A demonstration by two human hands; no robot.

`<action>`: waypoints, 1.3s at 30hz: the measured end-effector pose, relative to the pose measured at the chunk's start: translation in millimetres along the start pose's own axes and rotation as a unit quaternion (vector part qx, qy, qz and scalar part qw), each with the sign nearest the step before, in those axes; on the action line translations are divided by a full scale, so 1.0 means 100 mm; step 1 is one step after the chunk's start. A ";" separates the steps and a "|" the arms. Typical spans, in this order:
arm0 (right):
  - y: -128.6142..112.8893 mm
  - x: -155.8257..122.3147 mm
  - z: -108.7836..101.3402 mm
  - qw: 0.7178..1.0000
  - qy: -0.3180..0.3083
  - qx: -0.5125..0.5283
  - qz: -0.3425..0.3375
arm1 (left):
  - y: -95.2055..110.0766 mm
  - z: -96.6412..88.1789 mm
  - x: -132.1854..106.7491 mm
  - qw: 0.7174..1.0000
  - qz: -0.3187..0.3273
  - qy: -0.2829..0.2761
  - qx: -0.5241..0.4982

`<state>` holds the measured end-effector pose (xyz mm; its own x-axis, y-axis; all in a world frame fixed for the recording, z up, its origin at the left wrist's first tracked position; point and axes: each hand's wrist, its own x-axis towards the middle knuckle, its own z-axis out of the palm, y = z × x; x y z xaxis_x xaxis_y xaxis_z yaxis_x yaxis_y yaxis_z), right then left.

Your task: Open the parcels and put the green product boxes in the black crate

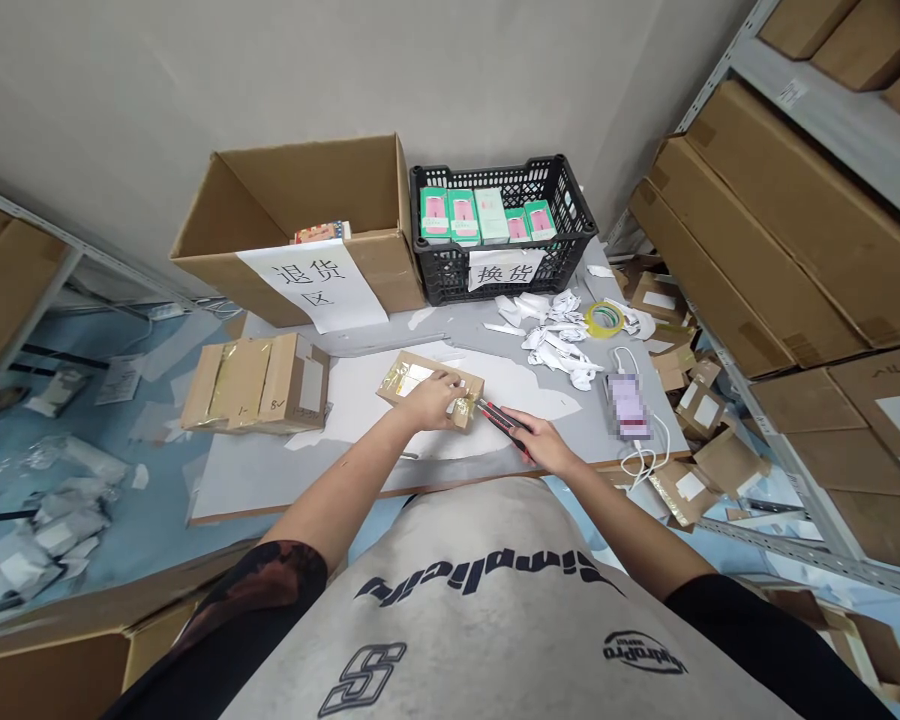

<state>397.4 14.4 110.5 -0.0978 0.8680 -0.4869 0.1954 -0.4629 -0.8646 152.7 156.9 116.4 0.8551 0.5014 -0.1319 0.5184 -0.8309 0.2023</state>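
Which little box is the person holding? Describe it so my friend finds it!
On the grey table, look in front of the big open carton with the paper sign. There lies a small flat cardboard box under the left hand, with the right hand holding a red-and-black knife at its end. Unlike the taped boxes at the table's left, it alone is being touched.

table (pixel 270 470) | open carton (pixel 210 265), black crate (pixel 450 278), taped parcels (pixel 259 383), small parcel (pixel 412 378), paper scraps (pixel 555 340), tape roll (pixel 604 318), phone (pixel 628 405)

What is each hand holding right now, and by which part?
The right hand grips a red-and-black utility knife by its rear handle, tip at the small cardboard box. The left hand clamps that box from above.
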 end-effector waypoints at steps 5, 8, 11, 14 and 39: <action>0.01 -0.07 0.09 0.994 0.047 -0.083 -0.048 | 0.03 -0.02 -0.01 1.000 -0.002 0.002 -0.004; -0.01 -0.11 0.17 0.988 0.070 -0.119 -0.071 | 0.05 -0.03 -0.03 1.000 -0.003 0.003 -0.005; -0.07 -0.12 0.25 0.985 0.082 -0.132 -0.075 | 0.06 -0.02 -0.04 1.000 -0.002 0.004 -0.008; -0.14 -0.11 0.28 0.990 0.068 -0.116 -0.041 | 0.06 0.00 -0.06 1.000 -0.004 0.003 -0.016; -0.14 -0.02 0.20 0.997 0.018 -0.080 -0.005 | 0.06 0.03 -0.08 0.999 -0.026 -0.020 -0.022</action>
<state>375.8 15.4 121.6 -0.0671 0.8798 -0.4706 0.3486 -0.4213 -0.8373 148.8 147.6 115.6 0.8266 0.5329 -0.1810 0.5625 -0.7921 0.2369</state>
